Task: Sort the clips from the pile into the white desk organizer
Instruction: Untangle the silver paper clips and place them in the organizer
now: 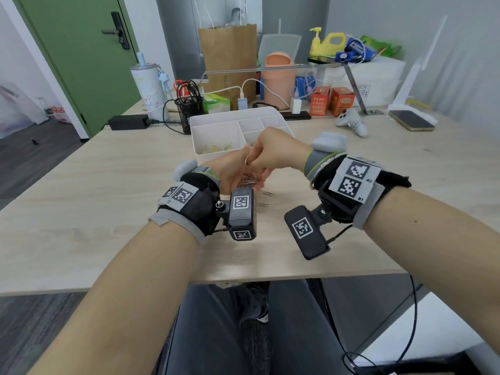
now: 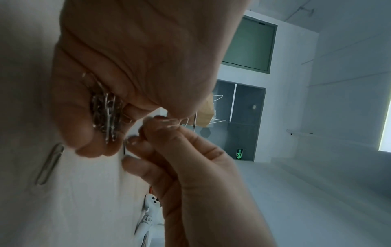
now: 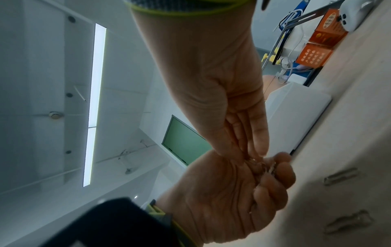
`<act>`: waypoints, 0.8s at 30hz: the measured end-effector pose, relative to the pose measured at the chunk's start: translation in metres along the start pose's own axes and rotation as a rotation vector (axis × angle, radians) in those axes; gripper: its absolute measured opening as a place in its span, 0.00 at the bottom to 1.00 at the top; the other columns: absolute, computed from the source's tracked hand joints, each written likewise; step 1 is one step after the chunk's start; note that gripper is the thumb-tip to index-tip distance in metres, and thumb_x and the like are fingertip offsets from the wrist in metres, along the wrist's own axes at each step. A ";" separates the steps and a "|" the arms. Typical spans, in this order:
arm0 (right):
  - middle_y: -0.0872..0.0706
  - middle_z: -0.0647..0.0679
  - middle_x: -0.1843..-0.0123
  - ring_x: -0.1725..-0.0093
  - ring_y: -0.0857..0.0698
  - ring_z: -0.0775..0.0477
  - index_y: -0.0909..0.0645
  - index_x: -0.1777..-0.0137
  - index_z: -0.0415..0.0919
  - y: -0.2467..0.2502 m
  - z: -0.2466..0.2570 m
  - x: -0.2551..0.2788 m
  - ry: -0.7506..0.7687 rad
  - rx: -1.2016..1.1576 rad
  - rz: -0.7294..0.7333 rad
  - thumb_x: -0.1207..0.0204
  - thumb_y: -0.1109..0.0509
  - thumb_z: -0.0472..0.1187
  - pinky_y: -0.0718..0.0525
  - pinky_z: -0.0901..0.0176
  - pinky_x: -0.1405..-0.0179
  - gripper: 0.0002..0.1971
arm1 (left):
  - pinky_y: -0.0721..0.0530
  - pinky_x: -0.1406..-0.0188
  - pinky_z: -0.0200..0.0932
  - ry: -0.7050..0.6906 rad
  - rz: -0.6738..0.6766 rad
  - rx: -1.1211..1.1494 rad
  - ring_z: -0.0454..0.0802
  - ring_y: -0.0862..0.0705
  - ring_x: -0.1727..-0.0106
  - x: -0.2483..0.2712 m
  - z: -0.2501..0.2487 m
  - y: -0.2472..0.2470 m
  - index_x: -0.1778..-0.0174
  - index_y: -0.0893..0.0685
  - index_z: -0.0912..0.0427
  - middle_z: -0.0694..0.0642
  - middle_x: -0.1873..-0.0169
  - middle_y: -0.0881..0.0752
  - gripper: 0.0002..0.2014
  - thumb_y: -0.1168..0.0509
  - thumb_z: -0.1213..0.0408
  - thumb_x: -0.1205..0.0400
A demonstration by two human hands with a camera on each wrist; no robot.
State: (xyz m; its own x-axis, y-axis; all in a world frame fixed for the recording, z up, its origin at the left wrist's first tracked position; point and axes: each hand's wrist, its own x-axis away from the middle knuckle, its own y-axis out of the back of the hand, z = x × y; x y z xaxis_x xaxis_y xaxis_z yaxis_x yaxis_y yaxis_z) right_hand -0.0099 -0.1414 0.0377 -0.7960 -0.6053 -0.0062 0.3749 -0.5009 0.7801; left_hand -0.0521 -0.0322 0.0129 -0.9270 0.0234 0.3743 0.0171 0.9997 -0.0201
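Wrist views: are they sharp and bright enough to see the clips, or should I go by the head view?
Left wrist: dim, but the clips cupped in the left hand read clearly; the table is washed out. Right wrist: dark, the loose clips blurred. Head: bright, with wide-angle bending at the edges; the right hand hides most of the clips.

Both forearms are being stretched forward, each wrist being wrapped by a strapped camera mount. The left hand (image 1: 232,171) is being cupped palm up, its fingers (image 2: 88,133) being curled round a bundle of paper clips (image 2: 106,115). The right hand (image 1: 273,148) is being lowered onto it from above (fingertips (image 2: 160,124) pinched together), a pinching grip being formed.
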 end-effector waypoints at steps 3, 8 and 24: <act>0.11 0.39 0.65 0.68 0.11 0.45 0.11 0.53 0.34 -0.005 -0.001 0.001 0.024 0.043 0.004 0.32 0.24 0.36 0.19 0.69 0.74 0.09 | 0.21 0.84 0.30 -0.070 0.013 0.048 0.46 0.20 0.79 0.002 0.000 -0.002 0.54 0.26 0.65 0.60 0.67 0.24 0.20 0.57 0.55 0.10; 0.13 0.42 0.67 0.69 0.14 0.49 0.13 0.57 0.34 0.004 -0.006 0.008 -0.007 0.107 -0.084 0.32 0.21 0.47 0.17 0.66 0.77 0.14 | 0.25 0.89 0.28 0.123 -0.052 -0.099 0.44 0.22 0.88 -0.001 0.001 0.009 0.61 0.23 0.67 0.59 0.71 0.22 0.19 0.48 0.56 0.12; 0.14 0.47 0.74 0.79 0.17 0.52 0.11 0.54 0.30 -0.029 -0.003 0.021 -0.190 0.366 0.226 0.32 0.29 0.35 0.13 0.60 0.57 0.11 | 0.30 0.91 0.26 0.221 -0.150 -0.174 0.42 0.27 0.89 0.006 0.008 0.043 0.63 0.22 0.65 0.54 0.85 0.20 0.21 0.48 0.53 0.13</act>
State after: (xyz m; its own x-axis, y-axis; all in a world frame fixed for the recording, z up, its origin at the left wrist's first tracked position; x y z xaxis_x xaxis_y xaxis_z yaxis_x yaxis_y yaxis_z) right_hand -0.0358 -0.1417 0.0132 -0.7992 -0.5334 0.2771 0.3839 -0.0981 0.9182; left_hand -0.0602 0.0109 0.0074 -0.8206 -0.1417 0.5536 -0.0323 0.9787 0.2027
